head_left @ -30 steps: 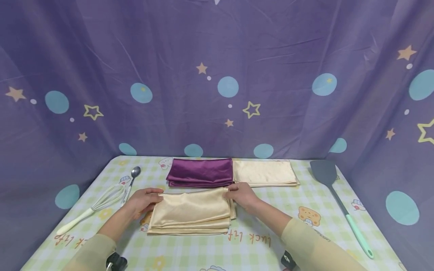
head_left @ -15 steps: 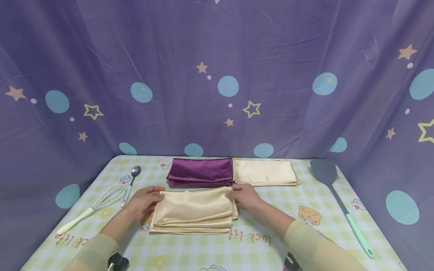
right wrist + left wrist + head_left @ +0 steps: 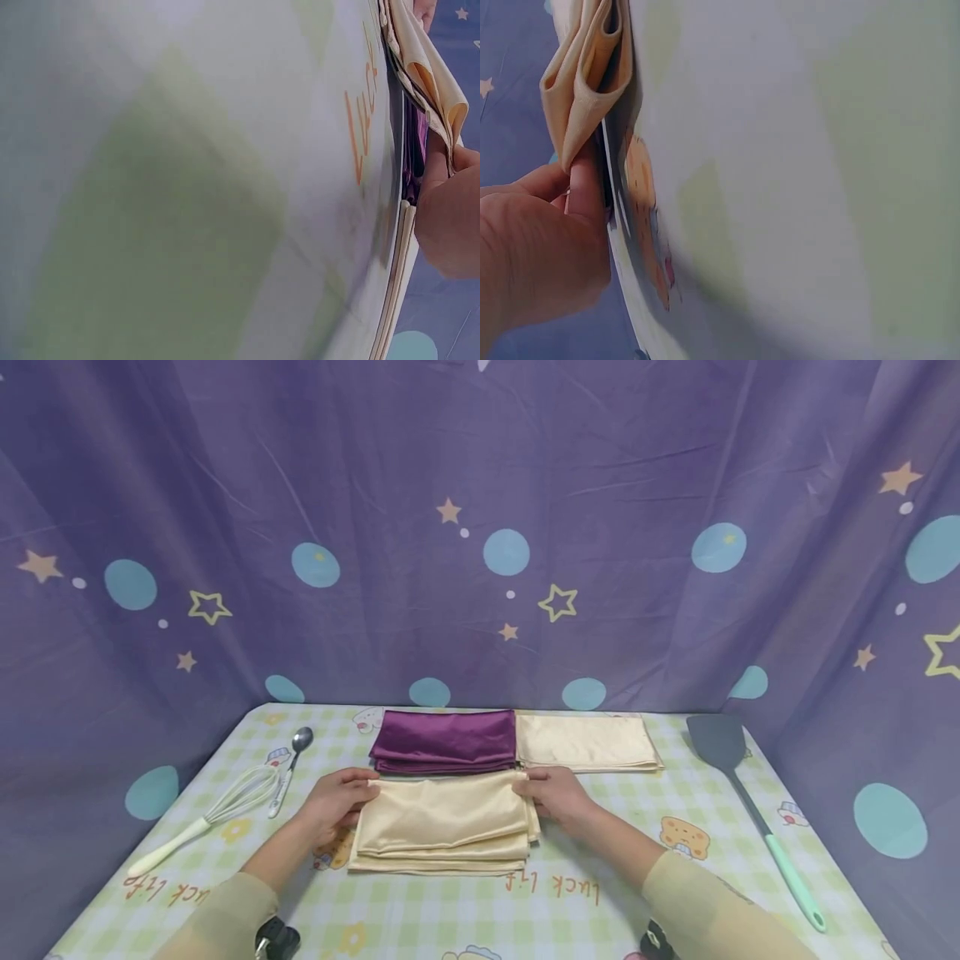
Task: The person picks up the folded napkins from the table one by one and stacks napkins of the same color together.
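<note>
Head view: left hand [image 3: 337, 806] and right hand [image 3: 558, 797] fingers pinch the gold cloth [image 3: 442, 818] by its far corners. Surface [image 3: 630, 793] stretches rightward to the spatula [image 3: 751, 807]

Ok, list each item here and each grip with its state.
Gold cloth, folded, held at both ends
Purple cloth, folded, lying flat
Cream cloth, folded, lying flat
Left grip, pinching gold cloth
Right grip, pinching gold cloth
Whisk, lying down
Spoon, lying down
Spatula, lying flat

The front cloth [image 3: 442, 814] is pale gold, the tablecloth [image 3: 592, 839] green-and-white checked.
</note>
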Motion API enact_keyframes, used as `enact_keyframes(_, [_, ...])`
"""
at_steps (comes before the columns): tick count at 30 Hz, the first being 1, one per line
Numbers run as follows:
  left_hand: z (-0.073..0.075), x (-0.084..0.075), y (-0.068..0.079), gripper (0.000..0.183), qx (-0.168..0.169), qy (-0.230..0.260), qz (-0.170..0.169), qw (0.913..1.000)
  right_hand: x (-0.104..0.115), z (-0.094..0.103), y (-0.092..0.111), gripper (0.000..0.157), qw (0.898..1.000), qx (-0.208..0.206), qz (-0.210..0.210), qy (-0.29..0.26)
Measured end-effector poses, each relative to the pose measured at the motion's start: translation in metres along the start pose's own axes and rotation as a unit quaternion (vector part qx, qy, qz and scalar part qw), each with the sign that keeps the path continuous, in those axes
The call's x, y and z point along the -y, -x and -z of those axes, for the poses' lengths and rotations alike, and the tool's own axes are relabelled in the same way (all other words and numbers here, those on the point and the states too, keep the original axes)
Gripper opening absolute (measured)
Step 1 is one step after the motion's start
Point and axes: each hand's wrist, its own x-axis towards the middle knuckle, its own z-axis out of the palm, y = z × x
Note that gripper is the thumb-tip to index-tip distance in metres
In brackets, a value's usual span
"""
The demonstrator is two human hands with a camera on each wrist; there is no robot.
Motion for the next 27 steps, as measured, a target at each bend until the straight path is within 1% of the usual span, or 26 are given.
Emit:
enact_keyframes(3, [-0.004, 0.001, 0.000, 0.042, -0.007, -0.001, -0.002, 1.0000, 0.000, 0.003, 0.001, 0.041, 1.000, -0.003, -0.001, 0.002])
enact_keyframes(8, [-0.011, -0.002, -0.001, 0.042, -0.002, -0.007, -0.004, 1.0000, 0.001, 0.013, 0.002, 0.046, 1.000, -0.006, -0.006, 0.008])
enact_keyframes(10, [-0.014, -0.004, -0.003, 0.043, 0.004, 0.001, -0.005, 1.0000, 0.003, 0.019, 0.002, 0.049, 1.000, -0.002, -0.007, 0.004])
enact_keyframes(13, [-0.019, -0.007, -0.005, 0.042, 0.001, 0.008, -0.005, 1.0000, 0.006, 0.025, 0.002, 0.054, 1.000, 0.004, -0.009, -0.004])
enact_keyframes(15, [-0.022, -0.009, -0.007, 0.043, 0.002, 0.005, -0.007, 1.0000, 0.007, 0.029, 0.003, 0.058, 1.000, 0.003, -0.011, -0.012])
enact_keyframes(19, [-0.029, -0.011, -0.010, 0.043, 0.004, 0.012, -0.009, 0.9999, 0.011, 0.035, 0.003, 0.065, 1.000, -0.014, -0.021, -0.012])
enact_keyframes(22, [-0.034, -0.012, -0.013, 0.042, 0.000, 0.022, -0.011, 0.9997, 0.013, 0.040, 0.002, 0.066, 0.999, -0.019, -0.026, -0.015])
enact_keyframes(27, [-0.043, -0.015, -0.018, 0.040, 0.002, 0.029, -0.022, 0.9993, 0.016, 0.050, 0.001, 0.065, 0.999, -0.007, -0.031, -0.016])
